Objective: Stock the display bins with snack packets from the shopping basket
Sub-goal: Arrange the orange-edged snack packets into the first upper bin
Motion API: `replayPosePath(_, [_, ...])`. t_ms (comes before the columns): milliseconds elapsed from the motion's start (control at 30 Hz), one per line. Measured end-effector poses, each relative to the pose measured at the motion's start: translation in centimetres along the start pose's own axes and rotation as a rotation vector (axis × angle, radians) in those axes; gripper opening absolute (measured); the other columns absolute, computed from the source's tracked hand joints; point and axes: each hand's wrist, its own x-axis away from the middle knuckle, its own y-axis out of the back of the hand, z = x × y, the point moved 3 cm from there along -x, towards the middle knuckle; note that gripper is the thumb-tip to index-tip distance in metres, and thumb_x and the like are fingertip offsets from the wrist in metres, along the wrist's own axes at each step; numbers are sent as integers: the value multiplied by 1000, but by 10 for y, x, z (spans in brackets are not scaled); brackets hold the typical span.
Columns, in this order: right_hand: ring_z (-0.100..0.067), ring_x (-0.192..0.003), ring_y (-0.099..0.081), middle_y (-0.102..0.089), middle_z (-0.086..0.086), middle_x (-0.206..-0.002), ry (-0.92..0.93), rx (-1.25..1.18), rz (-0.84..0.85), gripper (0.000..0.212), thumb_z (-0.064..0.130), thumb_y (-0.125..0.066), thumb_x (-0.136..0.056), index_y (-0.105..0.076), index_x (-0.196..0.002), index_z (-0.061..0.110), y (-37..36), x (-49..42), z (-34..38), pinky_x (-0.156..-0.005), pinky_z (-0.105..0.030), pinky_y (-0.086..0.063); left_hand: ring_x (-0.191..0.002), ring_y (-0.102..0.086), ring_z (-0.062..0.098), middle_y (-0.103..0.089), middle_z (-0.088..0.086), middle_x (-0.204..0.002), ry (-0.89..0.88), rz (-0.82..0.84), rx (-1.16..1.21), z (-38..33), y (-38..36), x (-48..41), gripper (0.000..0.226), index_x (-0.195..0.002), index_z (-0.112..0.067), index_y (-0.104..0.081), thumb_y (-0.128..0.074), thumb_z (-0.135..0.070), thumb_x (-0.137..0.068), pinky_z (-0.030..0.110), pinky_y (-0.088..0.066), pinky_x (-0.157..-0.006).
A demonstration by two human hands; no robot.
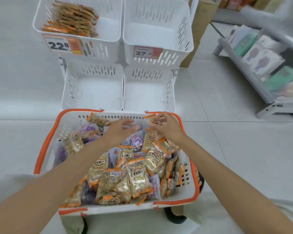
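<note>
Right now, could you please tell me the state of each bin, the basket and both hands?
Top-left bin: partly filled with orange packets.
Top-right bin: empty.
Bottom-left bin: empty.
Bottom-right bin: empty.
Basket: full of snack packets.
Left hand: open, reaching over the basket.
Right hand: pinching one packet at the basket's far right corner.

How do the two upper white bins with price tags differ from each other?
The upper left bin holds a stack of orange-edged packets; the upper right bin shows none. The left price tag on the upper left bin reads 22.8; the right price tag on the upper right bin reads 27.6. Both bins are white, slotted and stand side by side.
</note>
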Motion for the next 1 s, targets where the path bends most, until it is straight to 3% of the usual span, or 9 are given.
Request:
replayPosePath(133, [-9,-98,-62,-66,8,-104,80,-117,210,21,28,-58,-98,-67,-104,11,-2,6,34,-85,-23,-52,-107,-64,16,-64,2,-119,187,179,337,-5,-16,-1,35,-119,-8,-58,-66,-29,-92,27,-58,-76])
replayPosePath(267, [-11,-99,-49,-50,8,-106,8,455,362,45,44,-66,-90,-59,-123,14,7,10,-3,-89,-30,-44,-60,-47,17,-46,13,-79,299,59,222,20,1,-4,26,-83,-14,-38,-60,-7,-95,32,-43,-58])
replayPosePath(400, [-16,-93,-40,-42,1,-102,-7,747,490,40,42,-78,-78,-51,-91,17,-18,31,-35,-79,-31,-39,-104,-52,23,-48,9,-131,336,80,197,39,-1,-2,58,-149,-16,-29,-57,-19,-99,34,-38,-86])
replayPosePath(500, [-9,-69,-41,-44,2,-81,11,362,415,32,16,-75,-83,-43,-82,18,-18,30,-15,-60,-20,-35,-138,-37,25,-35,-1,-148,262,94,246,38,-6,-1,69,-155,-18,-17,-56,-30,-99,32,-33,-97])
replayPosePath(600, [0,-60,-38,-41,6,-74,130,166,371,28,9,-71,-85,-45,-81,18,-17,20,14,-60,-16,-36,-130,-49,25,-46,3,-144,232,224,200,26,-12,4,93,-151,-26,-25,-73,-55,-77,38,-39,-107])
replayPosePath(700, [-6,-86,-56,-60,6,-95,150,-6,353,19,18,-71,-88,-61,-104,22,-18,10,30,-81,-25,-47,-95,-59,23,-60,12,-106,160,157,185,23,-12,2,51,-117,-10,-51,-78,-35,-81,45,-50,-88])
replayPosePath(800, [-23,-140,-34,-39,-6,-151,77,459,312,64,38,-66,-91,-40,-146,19,-14,-5,0,-115,-39,-29,-87,-55,24,-56,14,-100,177,16,241,28,5,1,40,-118,-7,-49,-71,-25,-89,40,-47,-76])
replayPosePath(867, [-31,-150,-1,-7,-11,-163,-12,860,404,88,54,-63,-87,-20,-154,18,-18,-7,-35,-121,-46,-9,-100,-60,21,-59,9,-113,255,7,384,36,15,3,40,-124,-11,-47,-68,-21,-91,39,-54,-85])
replayPosePath(1000, [-30,-150,12,-8,-12,-161,52,813,401,56,48,-74,-80,-53,-126,23,-30,-11,-49,-121,-47,2,-142,-33,31,-23,2,-158,365,2,619,41,21,11,69,-151,-25,-26,-63,-12,-94,48,-56,-90])
